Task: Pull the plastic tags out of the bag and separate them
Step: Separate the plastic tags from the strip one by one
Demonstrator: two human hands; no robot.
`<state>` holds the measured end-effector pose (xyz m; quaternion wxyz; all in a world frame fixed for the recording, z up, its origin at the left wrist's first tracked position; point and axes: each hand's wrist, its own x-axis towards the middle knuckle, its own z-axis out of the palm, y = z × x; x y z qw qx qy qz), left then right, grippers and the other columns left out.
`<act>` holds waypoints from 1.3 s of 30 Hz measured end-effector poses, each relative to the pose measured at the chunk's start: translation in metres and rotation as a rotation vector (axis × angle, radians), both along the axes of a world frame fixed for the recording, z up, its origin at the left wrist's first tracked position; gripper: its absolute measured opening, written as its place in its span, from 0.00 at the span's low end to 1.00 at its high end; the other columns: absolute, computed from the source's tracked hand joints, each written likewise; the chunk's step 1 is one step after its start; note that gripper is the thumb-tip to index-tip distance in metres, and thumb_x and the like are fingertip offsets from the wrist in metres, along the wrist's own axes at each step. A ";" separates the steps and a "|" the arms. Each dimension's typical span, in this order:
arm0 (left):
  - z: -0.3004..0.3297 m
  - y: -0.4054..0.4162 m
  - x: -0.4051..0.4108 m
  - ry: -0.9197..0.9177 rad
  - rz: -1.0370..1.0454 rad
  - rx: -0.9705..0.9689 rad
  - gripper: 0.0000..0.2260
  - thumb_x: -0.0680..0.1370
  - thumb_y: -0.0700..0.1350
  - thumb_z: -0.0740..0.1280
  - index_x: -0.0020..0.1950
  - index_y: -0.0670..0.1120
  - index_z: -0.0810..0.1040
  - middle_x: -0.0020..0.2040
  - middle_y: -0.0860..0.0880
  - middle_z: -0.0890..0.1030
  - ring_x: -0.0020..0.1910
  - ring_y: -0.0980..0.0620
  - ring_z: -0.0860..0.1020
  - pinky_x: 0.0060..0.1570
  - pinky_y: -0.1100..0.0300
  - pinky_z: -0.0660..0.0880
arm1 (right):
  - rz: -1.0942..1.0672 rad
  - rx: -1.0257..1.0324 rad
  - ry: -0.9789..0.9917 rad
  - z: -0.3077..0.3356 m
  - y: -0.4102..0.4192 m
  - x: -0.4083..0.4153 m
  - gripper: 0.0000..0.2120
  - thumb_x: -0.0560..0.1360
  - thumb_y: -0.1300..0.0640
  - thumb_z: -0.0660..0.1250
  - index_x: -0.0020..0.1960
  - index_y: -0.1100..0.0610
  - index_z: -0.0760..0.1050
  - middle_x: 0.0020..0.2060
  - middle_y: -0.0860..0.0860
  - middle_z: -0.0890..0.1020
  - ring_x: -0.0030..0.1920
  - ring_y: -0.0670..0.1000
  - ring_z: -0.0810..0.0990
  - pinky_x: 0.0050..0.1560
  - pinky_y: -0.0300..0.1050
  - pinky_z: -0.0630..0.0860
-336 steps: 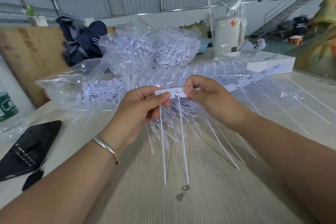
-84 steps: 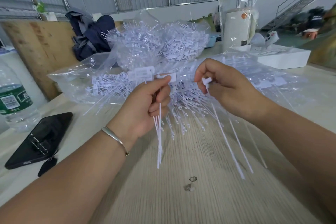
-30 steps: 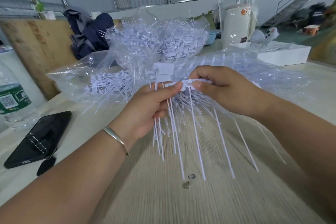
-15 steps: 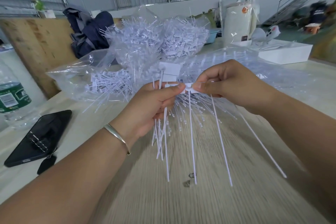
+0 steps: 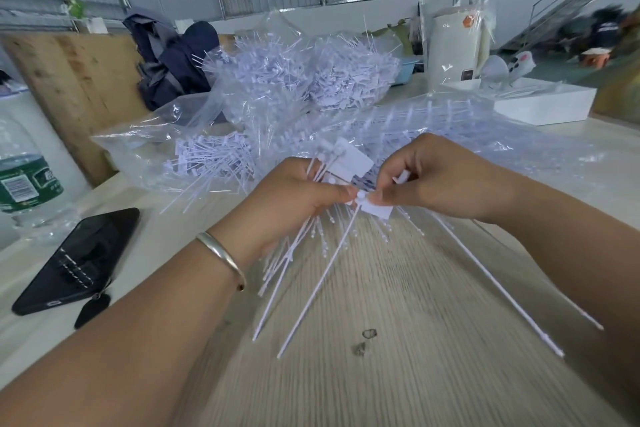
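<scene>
White plastic tags have flat rectangular heads and long thin tails. My left hand (image 5: 294,199) grips a bundle of separated tags (image 5: 341,163), heads sticking up and tails hanging toward the table. Thumb and fingers of my right hand (image 5: 436,180) pinch a joined tag strip (image 5: 375,208), whose tails (image 5: 502,282) slant down to the right. My left thumb and forefinger pinch the strip's left end, fingertips almost meeting my right. Behind the hands lies a clear plastic bag (image 5: 485,135) with more tags inside.
A pile of loose tags in plastic (image 5: 311,80) rises at the back. A black phone (image 5: 78,258) and a water bottle (image 5: 24,180) lie left. A white box (image 5: 543,104) and a wrapped white cylinder (image 5: 453,45) stand at the back right. Wooden tabletop (image 5: 381,374) lies below my hands.
Both hands have dropped slightly and drawn close together. The strip between them has tilted, with its head turned down to the right and the tails swinging apart.
</scene>
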<state>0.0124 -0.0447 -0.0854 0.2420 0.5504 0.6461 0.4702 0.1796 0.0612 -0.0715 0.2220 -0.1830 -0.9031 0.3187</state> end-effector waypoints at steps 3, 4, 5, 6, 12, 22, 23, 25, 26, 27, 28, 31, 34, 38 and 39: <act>0.004 -0.001 0.002 0.103 0.024 0.032 0.18 0.74 0.41 0.73 0.25 0.54 0.78 0.20 0.58 0.70 0.20 0.64 0.67 0.23 0.73 0.62 | 0.022 -0.011 0.008 -0.001 0.001 0.000 0.10 0.74 0.57 0.71 0.34 0.57 0.79 0.22 0.40 0.73 0.25 0.41 0.68 0.30 0.27 0.63; 0.005 -0.001 0.003 0.159 0.037 0.046 0.17 0.74 0.41 0.73 0.26 0.52 0.79 0.21 0.57 0.71 0.21 0.63 0.67 0.24 0.72 0.62 | 0.022 0.002 0.002 -0.002 0.001 -0.001 0.10 0.74 0.57 0.70 0.35 0.58 0.79 0.22 0.40 0.73 0.25 0.40 0.68 0.29 0.27 0.63; 0.007 -0.001 0.003 0.223 0.047 0.047 0.13 0.74 0.42 0.72 0.29 0.49 0.80 0.23 0.54 0.73 0.23 0.61 0.69 0.26 0.70 0.62 | 0.021 0.022 -0.014 -0.004 0.002 -0.002 0.10 0.75 0.57 0.69 0.35 0.59 0.78 0.22 0.40 0.72 0.25 0.40 0.68 0.29 0.28 0.63; 0.008 -0.001 0.004 0.298 0.057 0.038 0.09 0.74 0.43 0.72 0.34 0.44 0.81 0.26 0.49 0.74 0.26 0.58 0.69 0.28 0.67 0.63 | 0.026 0.045 -0.038 -0.005 0.002 -0.002 0.12 0.76 0.57 0.69 0.35 0.60 0.77 0.22 0.42 0.71 0.25 0.41 0.67 0.29 0.30 0.62; 0.007 -0.004 0.012 0.842 0.036 0.069 0.15 0.73 0.39 0.65 0.29 0.50 0.65 0.25 0.51 0.67 0.26 0.54 0.65 0.28 0.59 0.59 | 0.081 0.160 -0.264 -0.007 0.000 -0.003 0.22 0.77 0.57 0.67 0.26 0.54 0.64 0.22 0.44 0.63 0.25 0.44 0.62 0.30 0.34 0.61; -0.004 0.004 0.001 0.253 0.203 0.275 0.12 0.76 0.52 0.69 0.35 0.48 0.76 0.24 0.58 0.72 0.23 0.62 0.67 0.26 0.71 0.63 | -0.006 -0.004 0.036 0.001 0.008 0.004 0.13 0.76 0.57 0.67 0.33 0.56 0.74 0.27 0.47 0.70 0.29 0.44 0.66 0.33 0.35 0.63; -0.002 0.005 0.000 0.098 0.231 0.299 0.13 0.76 0.52 0.69 0.35 0.48 0.76 0.25 0.58 0.73 0.23 0.63 0.68 0.27 0.70 0.65 | -0.011 -0.047 0.069 0.000 0.008 0.003 0.12 0.77 0.57 0.67 0.34 0.58 0.74 0.27 0.49 0.69 0.29 0.46 0.65 0.33 0.36 0.63; 0.001 0.006 -0.003 -0.077 0.258 0.270 0.14 0.77 0.53 0.68 0.33 0.50 0.77 0.28 0.56 0.74 0.25 0.59 0.69 0.30 0.63 0.66 | -0.008 -0.127 0.122 -0.001 0.008 0.003 0.11 0.76 0.60 0.67 0.35 0.59 0.74 0.27 0.48 0.69 0.28 0.45 0.65 0.32 0.34 0.63; 0.002 0.005 -0.003 -0.119 0.257 0.244 0.14 0.77 0.55 0.67 0.33 0.51 0.78 0.30 0.55 0.74 0.27 0.58 0.70 0.32 0.60 0.66 | -0.007 -0.158 0.153 -0.001 0.008 0.003 0.10 0.76 0.62 0.66 0.36 0.60 0.74 0.26 0.47 0.69 0.27 0.44 0.65 0.31 0.32 0.63; 0.002 0.005 -0.003 -0.149 0.255 0.223 0.14 0.77 0.55 0.67 0.33 0.52 0.79 0.32 0.56 0.76 0.31 0.58 0.72 0.35 0.58 0.67 | -0.006 -0.177 0.187 0.000 0.008 0.003 0.09 0.75 0.63 0.66 0.36 0.62 0.74 0.25 0.46 0.69 0.27 0.44 0.65 0.30 0.32 0.63; 0.001 0.004 -0.002 -0.169 0.257 0.209 0.14 0.77 0.56 0.67 0.34 0.53 0.80 0.35 0.57 0.78 0.36 0.59 0.75 0.39 0.57 0.69 | -0.003 -0.183 0.225 0.001 0.008 0.003 0.08 0.75 0.64 0.65 0.38 0.63 0.75 0.25 0.46 0.70 0.27 0.44 0.65 0.30 0.32 0.63; 0.002 0.004 0.004 -0.184 0.224 0.205 0.13 0.80 0.53 0.64 0.39 0.51 0.81 0.39 0.55 0.81 0.39 0.57 0.77 0.46 0.57 0.74 | 0.006 -0.140 0.326 0.003 0.005 0.002 0.07 0.77 0.63 0.64 0.39 0.61 0.75 0.26 0.44 0.73 0.28 0.44 0.68 0.33 0.32 0.66; 0.005 0.003 0.012 -0.299 0.137 0.246 0.11 0.82 0.47 0.61 0.41 0.46 0.74 0.33 0.51 0.78 0.29 0.53 0.77 0.34 0.61 0.77 | -0.014 -0.058 0.324 0.001 0.001 -0.001 0.05 0.77 0.59 0.66 0.43 0.59 0.76 0.34 0.53 0.77 0.34 0.55 0.71 0.41 0.43 0.69; 0.004 -0.001 0.019 -0.175 0.107 0.213 0.11 0.83 0.47 0.58 0.45 0.44 0.75 0.34 0.50 0.80 0.28 0.51 0.80 0.23 0.63 0.71 | -0.003 0.019 0.261 -0.001 -0.005 -0.004 0.05 0.76 0.56 0.68 0.44 0.58 0.77 0.34 0.56 0.77 0.30 0.47 0.69 0.34 0.38 0.66; 0.003 -0.001 0.019 -0.141 0.081 0.203 0.12 0.84 0.47 0.56 0.46 0.44 0.75 0.35 0.49 0.81 0.29 0.49 0.81 0.22 0.63 0.70 | -0.003 0.038 0.253 -0.001 -0.006 -0.005 0.06 0.76 0.56 0.68 0.44 0.58 0.77 0.33 0.54 0.77 0.28 0.45 0.68 0.33 0.37 0.65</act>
